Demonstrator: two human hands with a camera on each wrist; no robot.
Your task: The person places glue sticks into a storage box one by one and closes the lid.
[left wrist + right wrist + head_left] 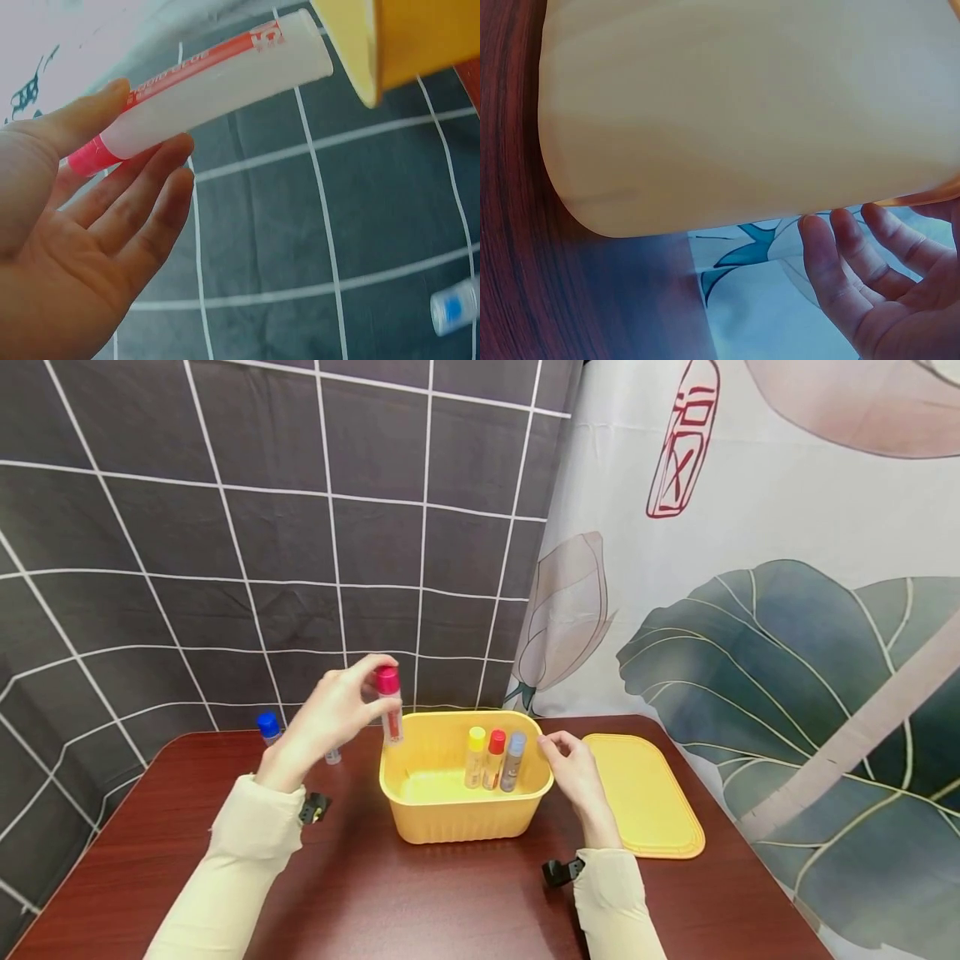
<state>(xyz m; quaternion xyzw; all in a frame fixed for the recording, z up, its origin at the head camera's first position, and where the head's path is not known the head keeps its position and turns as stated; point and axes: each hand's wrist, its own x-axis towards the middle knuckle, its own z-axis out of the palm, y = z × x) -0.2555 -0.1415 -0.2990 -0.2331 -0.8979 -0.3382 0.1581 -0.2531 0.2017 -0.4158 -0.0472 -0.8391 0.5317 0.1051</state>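
Observation:
My left hand (326,718) holds a glue bottle (393,725) by its pinkish-red cap, thumb on one side and fingers on the other. The bottle hangs upright at the left rim of a yellow plastic bin (465,823). Red label print shows on its translucent body in the left wrist view. With thumb and fingertips, my right hand (576,772) grips the bin's right rim; its fingers (821,240) lie against the outer wall in the right wrist view. Inside the bin stand a yellow-capped tube (474,760), a red-capped tube (492,762) and a grey-blue tube (512,763).
Behind my left hand, a blue-capped bottle (267,724) is partly hidden. A clear bottle end (333,757) shows beside that hand. A yellow lid (652,793) lies flat on the brown table (420,902), right of the bin. Dark gridded cloth (277,535) hangs behind.

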